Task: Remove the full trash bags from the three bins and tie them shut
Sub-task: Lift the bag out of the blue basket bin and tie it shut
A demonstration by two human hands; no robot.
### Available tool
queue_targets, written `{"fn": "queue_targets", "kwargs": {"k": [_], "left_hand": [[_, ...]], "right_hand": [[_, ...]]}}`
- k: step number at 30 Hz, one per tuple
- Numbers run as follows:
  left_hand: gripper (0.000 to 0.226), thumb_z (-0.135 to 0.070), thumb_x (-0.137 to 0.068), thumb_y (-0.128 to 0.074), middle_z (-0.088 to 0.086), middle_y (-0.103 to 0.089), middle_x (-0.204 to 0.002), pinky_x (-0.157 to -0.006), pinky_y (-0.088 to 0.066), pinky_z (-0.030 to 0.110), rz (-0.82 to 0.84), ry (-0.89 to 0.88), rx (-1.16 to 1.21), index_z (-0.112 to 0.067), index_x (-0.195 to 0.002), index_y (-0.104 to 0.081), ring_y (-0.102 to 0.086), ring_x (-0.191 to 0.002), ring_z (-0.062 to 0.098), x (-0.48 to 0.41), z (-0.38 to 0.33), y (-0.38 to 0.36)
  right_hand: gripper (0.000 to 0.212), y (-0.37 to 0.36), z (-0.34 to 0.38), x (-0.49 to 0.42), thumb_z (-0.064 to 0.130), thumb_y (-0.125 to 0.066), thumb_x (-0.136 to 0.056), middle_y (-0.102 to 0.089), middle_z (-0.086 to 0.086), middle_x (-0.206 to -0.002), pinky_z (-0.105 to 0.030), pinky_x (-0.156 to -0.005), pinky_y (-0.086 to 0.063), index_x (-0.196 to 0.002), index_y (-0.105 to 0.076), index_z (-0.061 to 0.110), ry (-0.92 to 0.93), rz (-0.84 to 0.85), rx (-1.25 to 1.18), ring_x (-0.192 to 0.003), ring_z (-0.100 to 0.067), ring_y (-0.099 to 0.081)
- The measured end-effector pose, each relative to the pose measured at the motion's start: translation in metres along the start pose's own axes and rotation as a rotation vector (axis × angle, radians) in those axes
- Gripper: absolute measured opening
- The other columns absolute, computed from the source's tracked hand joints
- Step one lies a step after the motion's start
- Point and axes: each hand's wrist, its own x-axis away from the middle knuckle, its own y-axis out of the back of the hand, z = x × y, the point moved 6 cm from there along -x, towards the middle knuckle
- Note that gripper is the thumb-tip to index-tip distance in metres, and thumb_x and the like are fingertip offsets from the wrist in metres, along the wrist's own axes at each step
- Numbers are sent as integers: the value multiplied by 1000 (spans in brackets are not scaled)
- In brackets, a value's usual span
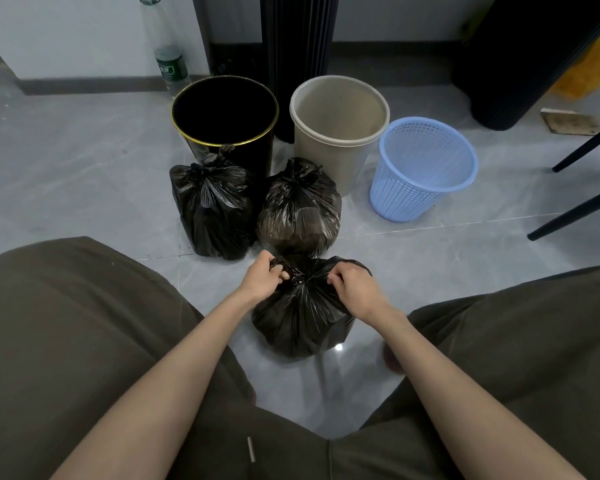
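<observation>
Left hand and right hand pinch nearest bag; bottle label illegible.

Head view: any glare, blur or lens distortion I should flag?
Head view: wide-angle stretch, and verticals splay outward, so the bottle by the wall leans. There is a small bright glare spot on the glossy floor beside the near bag. The black bin interior is crushed to flat black. The left hand and right hand, gripping the bag's neck, look sharp, with no motion blur.
</observation>
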Motion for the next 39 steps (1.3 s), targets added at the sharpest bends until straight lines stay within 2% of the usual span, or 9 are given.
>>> {"fn": "queue_targets", "kwargs": {"k": [3, 7, 10, 15, 18, 22, 28, 34, 39], "left_hand": [[16, -14, -98, -36, -1, -46, -69, -60, -36, 29, 17, 103, 139, -8, -112, -41, -44, -65, 15, -1, 6, -4], [23, -17, -93, -39, -4, -33, -60, -41, -23, 19, 60, 284, 324, -19, -70, -42, -28, -44, 7, 3, 11, -13], [36, -23, -95, -41, -5, -43, -67, -51, -36, 20, 77, 457, 602, -20, -59, -37, -37, -55, 8, 6, 18, -21], [57, -13, -94, -33, 3, -68, -77, -59, -47, 18, 79, 532, 1131, -15, -38, -41, -49, -67, 13, 5, 22, -26], [42, -9, -91, -28, -4, -52, -47, -53, -27, 17, 45, 567, 1156, -16, -50, -38, -35, -39, 8, 11, 17, -29], [24, 1, -74, -26, -3, -35, -34, -49, -19, 19, -31, 575, 1153, -17, -59, -24, -19, -24, 10, 12, 22, -29], [23, 5, -69, -23, -1, -33, -32, -41, -23, 18, -132, 581, 1124, -16, -60, -22, -18, -23, 11, 9, 40, -14], [33, -8, -92, -37, -6, -70, -65, -75, -42, 21, -75, 217, 694, -15, -61, -42, -53, -66, 6, 2, 4, -5], [30, -13, -92, -44, 2, -68, -84, -90, -43, 29, -28, -65, 352, -15, -72, -66, -61, -90, 18, 6, -18, -20]], "right_hand": [[29, -1, 1, 2, 26, -36, -101, -63, -12, -93, -32, -74, -33, -92, -55, 6, -140, 24, -207, -85, -25, -52], [37, -3, -12, 3, 26, -44, -97, -44, 4, -62, -29, -63, -31, -61, -41, 19, -318, -12, -578, -63, -13, -41], [39, -9, -23, 4, 23, -48, -96, -38, 4, -55, -25, -56, -28, -59, -37, 20, -450, 6, -813, -54, -12, -32], [30, -26, -24, 7, 25, -42, -98, -44, 11, -53, -21, -55, -30, -72, -56, 21, -618, 128, -1324, -60, -7, -52], [33, -36, -23, 7, 22, -36, -100, -43, 10, -46, -15, -49, -36, -80, -61, 12, -668, 150, -1558, -49, -2, -55], [36, -43, -25, 8, 10, -37, -102, -41, -4, -64, -16, -39, -46, -66, -39, 9, -827, -10, -1734, -45, -10, -55], [42, -40, -41, 11, 4, -32, -101, -38, -5, -67, -13, -39, -44, -60, -33, 13, -857, -105, -1621, -60, -12, -43], [36, -8, -24, -7, 17, -49, -96, -70, -2, -81, -19, -67, -46, -59, -50, 13, -480, -37, -1101, -65, -10, -55], [31, -1, -5, -12, 26, -57, -93, -73, -4, -83, -26, -83, -49, -67, -70, 16, -289, -59, -952, -82, -14, -62]]}}
